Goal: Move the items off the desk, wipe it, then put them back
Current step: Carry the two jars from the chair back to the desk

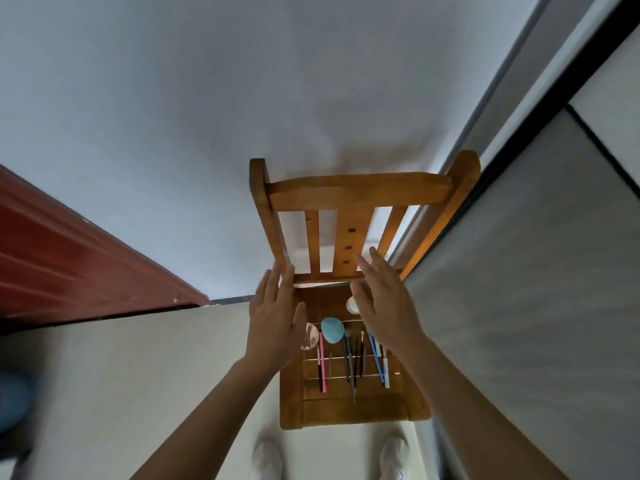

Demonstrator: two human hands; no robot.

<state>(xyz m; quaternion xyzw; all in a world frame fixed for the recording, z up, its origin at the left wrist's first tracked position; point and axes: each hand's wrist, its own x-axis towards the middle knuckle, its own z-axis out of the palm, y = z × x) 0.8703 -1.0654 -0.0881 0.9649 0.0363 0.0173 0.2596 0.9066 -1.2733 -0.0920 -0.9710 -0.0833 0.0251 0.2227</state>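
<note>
A wooden chair (pixel 349 410) stands in front of me against the wall. On its seat lie a clear organiser tray (pixel 346 370) with several pens and brushes, a blue egg-shaped sponge (pixel 331 329), a small clear round dish (pixel 310 336) and a white round thing (pixel 352 304). My left hand (pixel 273 317) hovers open over the seat's left edge. My right hand (pixel 384 303) hovers open over the seat's right side, covering part of the tray. Neither hand holds anything. The desk is not in view.
A red-brown door (pixel 69 265) is at the left. A grey panel with black trim (pixel 540 237) runs along the right, close to the chair. My white shoes (pixel 266 455) stand on the pale floor below the seat. Something blue (pixel 14 400) sits at the far left.
</note>
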